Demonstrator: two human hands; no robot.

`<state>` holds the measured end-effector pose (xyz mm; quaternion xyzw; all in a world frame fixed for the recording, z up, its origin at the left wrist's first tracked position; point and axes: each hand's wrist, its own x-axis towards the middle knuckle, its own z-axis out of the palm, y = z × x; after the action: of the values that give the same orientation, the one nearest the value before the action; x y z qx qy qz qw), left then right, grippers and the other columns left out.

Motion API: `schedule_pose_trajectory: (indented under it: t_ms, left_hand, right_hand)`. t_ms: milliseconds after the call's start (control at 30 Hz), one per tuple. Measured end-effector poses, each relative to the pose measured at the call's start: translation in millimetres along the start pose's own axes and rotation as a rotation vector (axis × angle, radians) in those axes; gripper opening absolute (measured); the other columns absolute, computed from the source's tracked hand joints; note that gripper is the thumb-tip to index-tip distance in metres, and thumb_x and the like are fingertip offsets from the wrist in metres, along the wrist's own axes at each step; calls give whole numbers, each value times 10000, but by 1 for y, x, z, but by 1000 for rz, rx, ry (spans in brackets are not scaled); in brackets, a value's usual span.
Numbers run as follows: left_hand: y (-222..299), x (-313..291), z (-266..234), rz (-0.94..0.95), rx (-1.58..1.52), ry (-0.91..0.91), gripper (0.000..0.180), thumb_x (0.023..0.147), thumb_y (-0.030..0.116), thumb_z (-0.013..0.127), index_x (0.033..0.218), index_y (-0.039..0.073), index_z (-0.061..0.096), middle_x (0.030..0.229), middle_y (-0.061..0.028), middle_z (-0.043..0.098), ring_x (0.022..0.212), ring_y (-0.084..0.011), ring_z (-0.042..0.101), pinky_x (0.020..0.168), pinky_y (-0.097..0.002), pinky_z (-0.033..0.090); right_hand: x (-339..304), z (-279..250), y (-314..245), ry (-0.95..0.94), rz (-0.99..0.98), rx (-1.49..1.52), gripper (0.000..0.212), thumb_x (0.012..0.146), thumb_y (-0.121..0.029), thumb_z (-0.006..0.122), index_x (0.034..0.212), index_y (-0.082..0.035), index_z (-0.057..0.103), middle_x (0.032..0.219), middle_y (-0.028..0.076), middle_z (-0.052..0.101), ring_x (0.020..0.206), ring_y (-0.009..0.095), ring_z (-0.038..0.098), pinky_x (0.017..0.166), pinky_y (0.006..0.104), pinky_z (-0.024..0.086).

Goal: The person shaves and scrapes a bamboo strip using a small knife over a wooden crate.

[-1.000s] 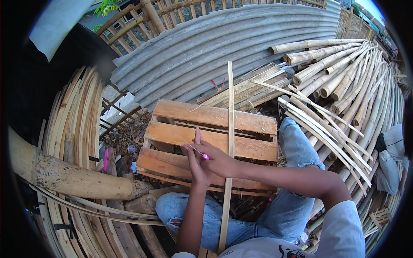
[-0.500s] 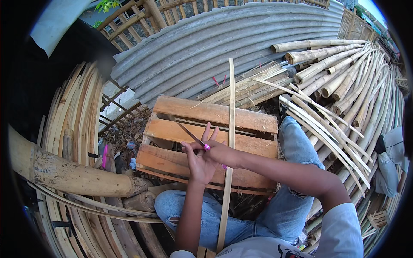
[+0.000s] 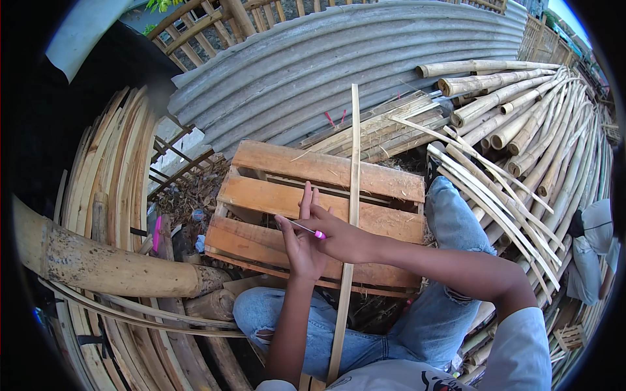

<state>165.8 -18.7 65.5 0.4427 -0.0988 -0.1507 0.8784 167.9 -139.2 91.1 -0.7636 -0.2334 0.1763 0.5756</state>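
Observation:
My right hand [image 3: 347, 241] is closed around a knife [image 3: 302, 227] with a pink band where the blade meets the grip. The blade shows nearly edge-on as a thin line over my left palm. Palm up, my left hand [image 3: 305, 255] lies just beside and partly behind the right one, fingers stretched out and thumb near the blade. Whether the blade touches the skin I cannot tell. A long split bamboo strip [image 3: 354, 156] runs upright past my right hand, from my lap across the slatted wooden crate [image 3: 257, 189], partly hidden by the hand.
Bamboo poles [image 3: 479, 85] are piled at the right, with pale strips [image 3: 502, 195] on them. A thick bamboo pole [image 3: 117, 260] and stacked slats [image 3: 117, 169] stand at the left. Corrugated sheeting [image 3: 293, 78] closes the back. Another person's leg [image 3: 590, 251] shows at far right.
The knife has turned, so its blade now appears thinner and flatter over my left palm. Both hands have shifted slightly, the right a little lower.

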Motion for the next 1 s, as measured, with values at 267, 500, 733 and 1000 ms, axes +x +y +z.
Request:
schedule_pose_trajectory:
  t_ms: [267, 500, 733, 1000]
  left_hand:
    - [1, -3, 9, -142, -312, -123, 978, 800, 796, 119, 1480, 93, 114, 1535, -156, 81, 1396, -371, 136, 1135, -490, 143]
    - [2, 3, 7, -106, -82, -68, 908, 829, 763, 170, 1490, 147, 75, 1546, -105, 75, 1398, -395, 81, 1127, -473, 169]
    - [18, 8, -24, 63, 74, 311, 710, 934, 599, 257, 1492, 196, 85, 1554, -63, 61, 1411, -321, 97, 1047, -655, 135]
    - [-10, -4, 3, -85, -127, -43, 811, 888, 695, 156, 1490, 154, 99, 1546, -107, 73, 1387, -408, 133, 1139, -459, 138]
  right_hand:
    - [7, 9, 15, 30, -11, 121, 470, 783, -17, 429, 1230, -56, 569, 1268, 277, 471, 1199, 371, 453, 1018, 402, 322]
    - [-1, 6, -6, 118, 144, 261, 486, 790, -55, 450, 1269, -35, 531, 1065, 277, 603, 1053, 367, 576, 932, 362, 399]
    - [-13, -27, -58, 194, 91, 1, 652, 752, 19, 522, 1385, -47, 376, 1278, 248, 509, 1176, 378, 497, 971, 379, 389]
    - [-6, 11, -1, 118, 37, -72, 566, 792, 46, 438, 1349, -49, 423, 1438, 245, 295, 1341, 379, 295, 1070, 421, 280]
